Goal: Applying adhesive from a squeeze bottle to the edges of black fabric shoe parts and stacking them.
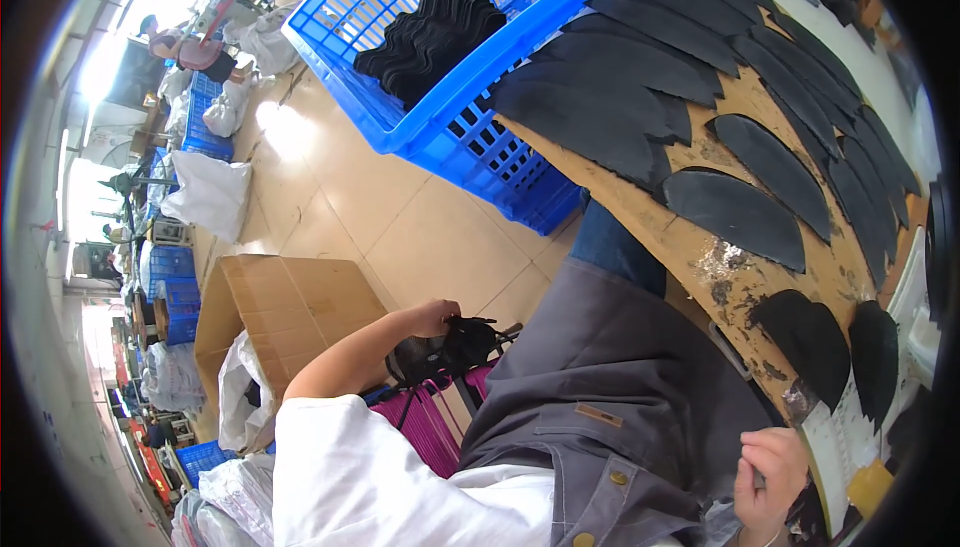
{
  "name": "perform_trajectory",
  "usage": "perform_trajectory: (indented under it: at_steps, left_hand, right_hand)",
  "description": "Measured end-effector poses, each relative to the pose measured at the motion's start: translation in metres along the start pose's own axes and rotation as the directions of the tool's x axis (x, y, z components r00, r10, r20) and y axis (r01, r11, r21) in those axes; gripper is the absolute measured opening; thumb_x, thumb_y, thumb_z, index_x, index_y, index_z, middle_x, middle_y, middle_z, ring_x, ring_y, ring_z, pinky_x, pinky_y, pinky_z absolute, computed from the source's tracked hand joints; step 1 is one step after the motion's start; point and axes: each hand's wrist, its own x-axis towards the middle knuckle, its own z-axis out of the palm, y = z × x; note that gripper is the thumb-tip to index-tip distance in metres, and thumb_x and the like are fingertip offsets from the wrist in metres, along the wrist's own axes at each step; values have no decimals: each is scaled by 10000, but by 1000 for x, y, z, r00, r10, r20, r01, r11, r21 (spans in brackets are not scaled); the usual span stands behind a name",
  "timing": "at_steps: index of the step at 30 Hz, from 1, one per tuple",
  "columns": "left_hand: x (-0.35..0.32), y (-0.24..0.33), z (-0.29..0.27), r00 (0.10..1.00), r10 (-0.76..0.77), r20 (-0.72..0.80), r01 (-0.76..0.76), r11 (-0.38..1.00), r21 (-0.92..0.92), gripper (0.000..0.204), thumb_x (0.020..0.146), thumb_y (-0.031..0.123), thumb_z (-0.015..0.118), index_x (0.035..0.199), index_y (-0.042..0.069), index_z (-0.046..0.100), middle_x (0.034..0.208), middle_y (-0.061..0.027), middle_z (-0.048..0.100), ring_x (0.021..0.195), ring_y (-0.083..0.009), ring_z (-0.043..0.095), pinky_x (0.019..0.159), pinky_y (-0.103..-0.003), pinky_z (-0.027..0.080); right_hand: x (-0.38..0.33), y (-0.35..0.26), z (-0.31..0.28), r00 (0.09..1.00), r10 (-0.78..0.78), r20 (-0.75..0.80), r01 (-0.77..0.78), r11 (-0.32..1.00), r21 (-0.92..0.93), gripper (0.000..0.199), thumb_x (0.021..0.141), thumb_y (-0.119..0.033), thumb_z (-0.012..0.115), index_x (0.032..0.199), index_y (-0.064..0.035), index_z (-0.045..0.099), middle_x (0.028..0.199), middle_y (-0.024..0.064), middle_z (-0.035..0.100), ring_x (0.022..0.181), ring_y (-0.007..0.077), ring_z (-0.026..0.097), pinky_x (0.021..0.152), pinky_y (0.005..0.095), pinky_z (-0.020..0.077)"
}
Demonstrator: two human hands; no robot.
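Note:
My left hand [435, 317] is closed at the top of a dark bundle [450, 349] on a magenta-corded seat [430, 422]; what its fingers grip is partly hidden. At the lower right, my right hand [770, 477] is half curled beside the table edge, thumb apart from the fingers, and nothing shows in it. Nearest to it on the worktable [690, 262] are rounded black pieces [808, 342]. Farther up, flat black leaf-shaped pieces [735, 215] lie singly and in overlapping rows.
A blue plastic crate [400, 137] holding a stack of wavy black pieces [432, 39] stands beyond the table's left edge. To the left is an open cardboard box [295, 297] with a white bag [243, 397] in it. Another person [190, 47] is at the far left.

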Motion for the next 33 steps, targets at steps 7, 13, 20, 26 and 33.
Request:
perform_trajectory:
  at_steps: [7,13,20,26,33]
  left_hand:
    - [-42,87,-28,968,251,-27,-242,953,183,301,697,-17,575,992,42,552,1012,-172,570,1004,-376,541,833,-430,453]
    - [-77,134,-14,959,283,19,-259,848,461,350,702,12,589,1045,75,552,1009,-154,554,1026,-362,546,850,-435,464]
    - [-106,155,53,905,283,316,-422,686,593,280,737,97,593,1015,98,564,981,-136,558,998,-349,569,801,-442,501]
    - [-108,187,113,899,234,370,-367,863,346,342,845,215,524,1170,111,539,1214,-156,544,1067,-360,552,847,-451,481]
    - [-104,133,161,824,533,193,-566,779,268,411,940,272,440,1316,107,455,1236,-184,548,1122,-329,533,922,-393,444]
  right_hand:
    - [-15,1,-9,992,-115,53,102,974,202,145,818,-5,632,956,-15,590,928,141,644,806,310,636,718,371,520]
    - [-44,5,-28,978,-210,-19,206,931,301,147,813,-14,639,950,-14,587,920,138,644,803,306,636,700,366,515]
    - [-78,9,-53,974,-212,-83,228,890,394,164,794,-4,652,943,-13,585,900,133,643,785,316,629,680,371,515]
    - [-96,19,-61,983,-151,-106,182,886,427,131,804,-14,638,924,-27,588,907,131,651,789,313,628,686,368,506]
    - [-92,32,-39,989,-115,-97,146,899,412,185,781,-77,642,951,-45,577,904,124,652,778,291,621,705,365,496]
